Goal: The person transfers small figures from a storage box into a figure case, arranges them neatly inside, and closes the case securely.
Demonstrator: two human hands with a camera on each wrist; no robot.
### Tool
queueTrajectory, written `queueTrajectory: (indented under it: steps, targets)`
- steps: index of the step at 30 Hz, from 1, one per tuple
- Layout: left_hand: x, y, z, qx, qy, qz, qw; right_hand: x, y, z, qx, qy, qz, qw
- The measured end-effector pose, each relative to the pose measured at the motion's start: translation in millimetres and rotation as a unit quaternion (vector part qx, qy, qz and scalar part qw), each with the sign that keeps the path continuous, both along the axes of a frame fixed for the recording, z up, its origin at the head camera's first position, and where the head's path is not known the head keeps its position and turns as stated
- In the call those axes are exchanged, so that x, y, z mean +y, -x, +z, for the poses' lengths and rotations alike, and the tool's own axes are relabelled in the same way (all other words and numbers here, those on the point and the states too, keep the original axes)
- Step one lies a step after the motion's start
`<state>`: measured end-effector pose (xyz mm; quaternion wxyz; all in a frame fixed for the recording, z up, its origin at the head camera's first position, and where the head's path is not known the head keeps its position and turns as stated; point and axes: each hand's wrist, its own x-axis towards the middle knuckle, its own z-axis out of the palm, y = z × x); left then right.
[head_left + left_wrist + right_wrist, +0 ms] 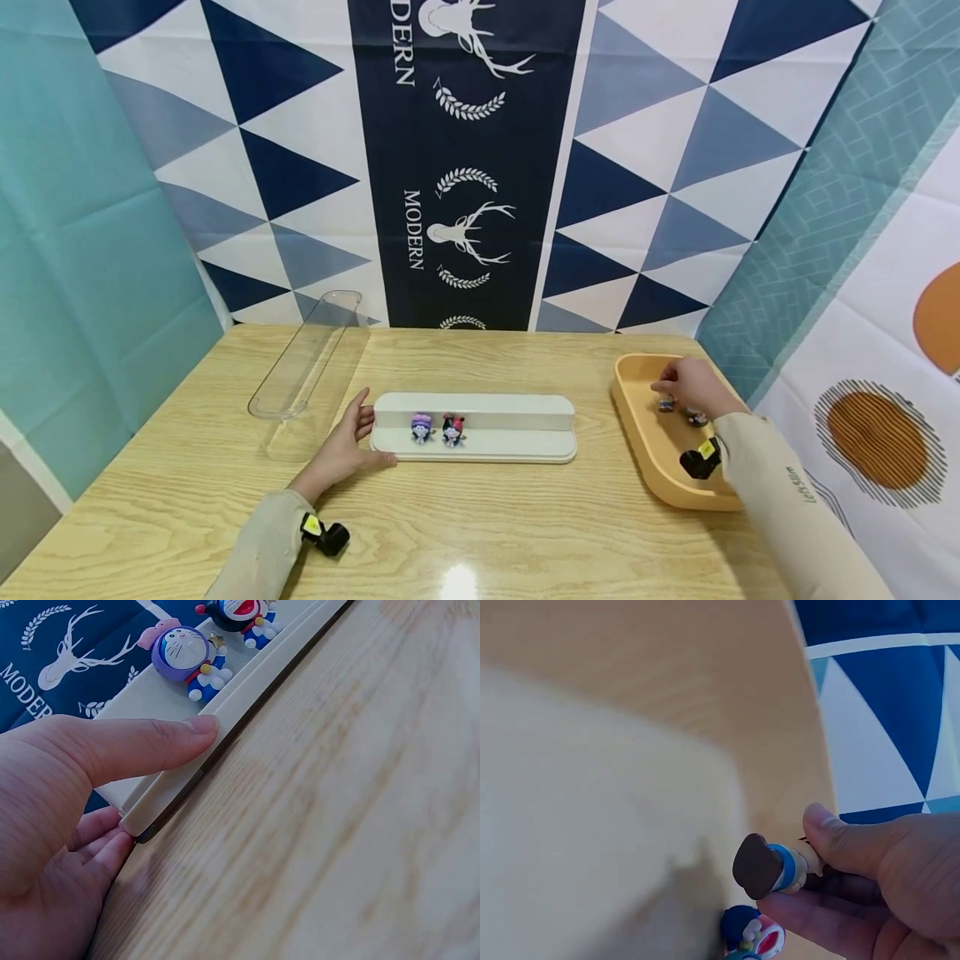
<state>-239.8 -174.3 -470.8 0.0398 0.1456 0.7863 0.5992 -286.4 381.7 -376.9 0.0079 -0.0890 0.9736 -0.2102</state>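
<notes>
My left hand (347, 442) grips the left end of a white display stand (510, 446), thumb along its front lip and fingers round the end. On the stand's step stand two small cartoon cat figurines side by side: one in a purple hood (180, 656), the other in a black and red hood (453, 430). Inside the orange tray (630, 433), my right hand (692, 385) pinches a small figurine (759, 868) between thumb and fingers, its brown end and blue band showing. Just below it in the right wrist view lies another blue and white figurine (742, 930), with a red mouth.
A clear plastic cover (307, 367) stands at the left of the wooden table (480, 533), behind my left hand. The tray's raised walls surround my right hand at the table's right edge. A patterned cloth (465, 167) hangs behind the table.
</notes>
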Motion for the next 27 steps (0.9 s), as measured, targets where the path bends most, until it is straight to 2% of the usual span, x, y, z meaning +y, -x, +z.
queueTrajectory:
  steps: [10,20,27]
  targets:
    - [0.1,0.7,0.2,0.004,0.002,-0.004,1.0000,-7,-0.4,11.4,-0.018,0.121,-0.021,0.9923]
    - [-0.1,1.0,-1.1,0.005,0.001,-0.005,1.0000,-18,2.2,18.5,-0.001,0.142,-0.033,0.9894]
    - [0.0,0.4,0.3,0.001,-0.001,-0.003,1.0000,-37,1.6,21.1,0.013,0.187,-0.036,0.9817]
